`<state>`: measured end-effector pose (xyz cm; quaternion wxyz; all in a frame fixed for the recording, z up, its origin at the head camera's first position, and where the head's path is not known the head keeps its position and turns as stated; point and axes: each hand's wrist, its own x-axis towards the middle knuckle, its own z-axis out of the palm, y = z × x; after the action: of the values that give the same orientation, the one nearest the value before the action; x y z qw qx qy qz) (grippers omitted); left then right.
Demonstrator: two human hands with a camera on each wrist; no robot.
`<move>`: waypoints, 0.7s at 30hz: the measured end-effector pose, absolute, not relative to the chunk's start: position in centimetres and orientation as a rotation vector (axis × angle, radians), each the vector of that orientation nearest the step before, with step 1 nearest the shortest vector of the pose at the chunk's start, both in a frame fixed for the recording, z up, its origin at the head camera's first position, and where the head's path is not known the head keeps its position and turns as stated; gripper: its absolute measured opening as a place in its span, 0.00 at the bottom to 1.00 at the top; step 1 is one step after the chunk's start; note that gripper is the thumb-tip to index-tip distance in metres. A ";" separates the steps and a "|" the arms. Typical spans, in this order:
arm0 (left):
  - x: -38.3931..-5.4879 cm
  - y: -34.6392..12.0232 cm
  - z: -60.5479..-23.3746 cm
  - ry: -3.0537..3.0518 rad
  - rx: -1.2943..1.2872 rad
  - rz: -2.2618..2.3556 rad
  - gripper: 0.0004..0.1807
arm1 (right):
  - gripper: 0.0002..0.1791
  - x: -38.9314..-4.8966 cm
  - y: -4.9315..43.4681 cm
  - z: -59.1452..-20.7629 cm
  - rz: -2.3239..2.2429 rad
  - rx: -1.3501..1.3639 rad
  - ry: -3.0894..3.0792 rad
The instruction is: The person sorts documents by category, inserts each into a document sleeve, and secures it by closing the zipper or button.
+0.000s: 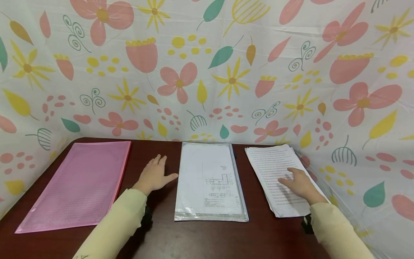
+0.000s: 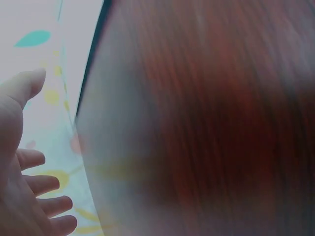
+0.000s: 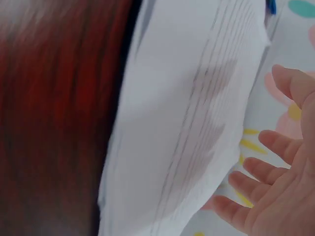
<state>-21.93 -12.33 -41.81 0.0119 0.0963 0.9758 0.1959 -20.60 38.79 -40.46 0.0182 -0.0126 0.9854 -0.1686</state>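
Note:
My left hand [image 1: 153, 175] hovers over the dark table, fingers spread, between a pink mesh folder [image 1: 77, 180] and a clear zip document pouch [image 1: 191, 180]. Its thumb points towards the pouch's left edge, and it holds nothing. Inside the pouch, a white sheet with a line drawing shows through. On the right, my right hand [image 1: 299, 184] is held above a stack of printed paper [image 1: 268, 172], fingers extended and nothing gripped. The right wrist view shows the fingers apart from the stack [image 3: 162, 98], with their shadow on the top sheet.
The dark red-brown table [image 1: 200, 239] carries the folder, pouch and paper side by side. A white cloth [image 1: 194, 43] printed with flowers and leaves hangs behind and at both sides. Something small and blue [image 1: 235, 155] peeks out beside the pouch's right edge.

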 end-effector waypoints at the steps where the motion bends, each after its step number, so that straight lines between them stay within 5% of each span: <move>1: -21.9 -12.7 -41.7 3.042 0.284 0.615 0.49 | 0.45 -20.6 39.2 -40.5 -0.516 -0.017 3.058; 21: -21.2 -19.3 -40.3 2.924 -0.129 0.499 0.35 | 0.55 -20.5 44.7 -41.6 -0.452 0.247 2.927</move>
<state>-21.22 -19.25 -40.32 0.0860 -0.0434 0.9812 0.1675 -20.51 44.72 -41.61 0.0846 0.0829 0.9813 -0.1516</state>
